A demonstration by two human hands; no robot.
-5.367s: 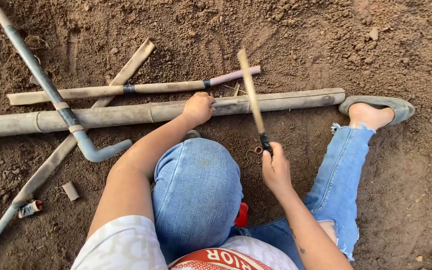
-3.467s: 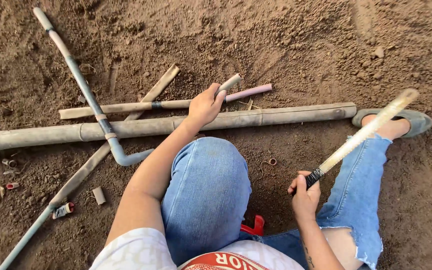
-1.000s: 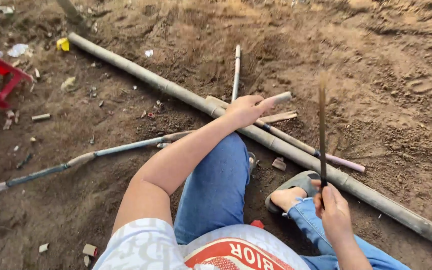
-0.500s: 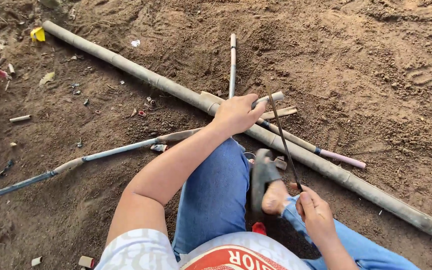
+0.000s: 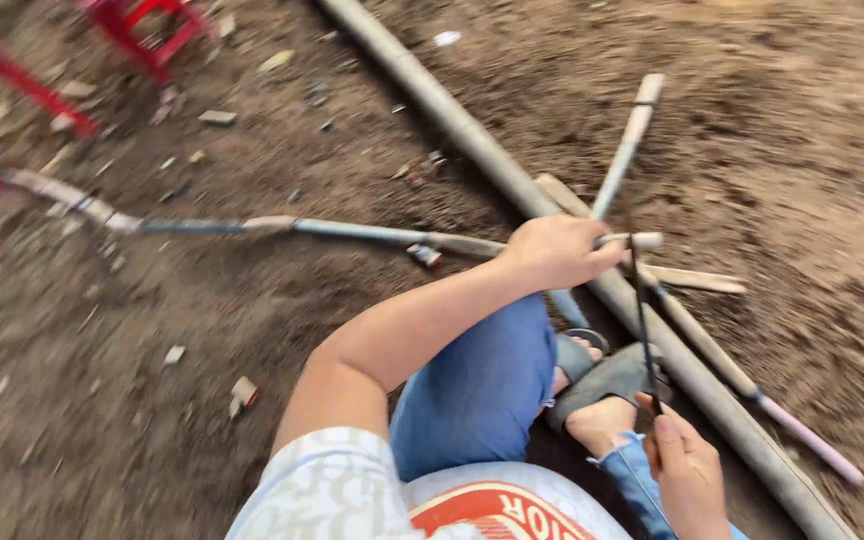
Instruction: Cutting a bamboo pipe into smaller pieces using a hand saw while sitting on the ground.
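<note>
You sit on bare dirt ground (image 5: 202, 330), knees up in blue jeans, both hands at work over a cluster of bamboo. Your left hand (image 5: 552, 252) is curled shut round a short bamboo stick (image 5: 624, 240), fingers wrapped over it, the pale cut end poking out just past the knuckles. Your right hand (image 5: 687, 472), low near the bottom edge of the frame, grips the handle of a long thin blade (image 5: 642, 320); fingers closed tight on it, thumb on top. The blade runs up from that fist and its upper end meets the short stick just right of the left hand; it's blurred w/ motion, so whether it's a knife or a saw can't be told.

Under the hands, a thick bamboo pole (image 5: 472, 135) runs diagonally from the top centre of the ground to the bottom right corner. Your foot in a grey sandal (image 5: 607, 378) sits against it, between the two hands. A thinner stick w/ a pink end (image 5: 802, 435) lies alongside the pole on its right, approx. parallel. Another pale stick (image 5: 624, 150) angles up toward the top right. A long thin pipe (image 5: 282, 226) w/ dark bands stretches left from beside the left wrist. Red plastic stools (image 5: 147, 25) stand at the top left corner, wood chips scattered nearby.
</note>
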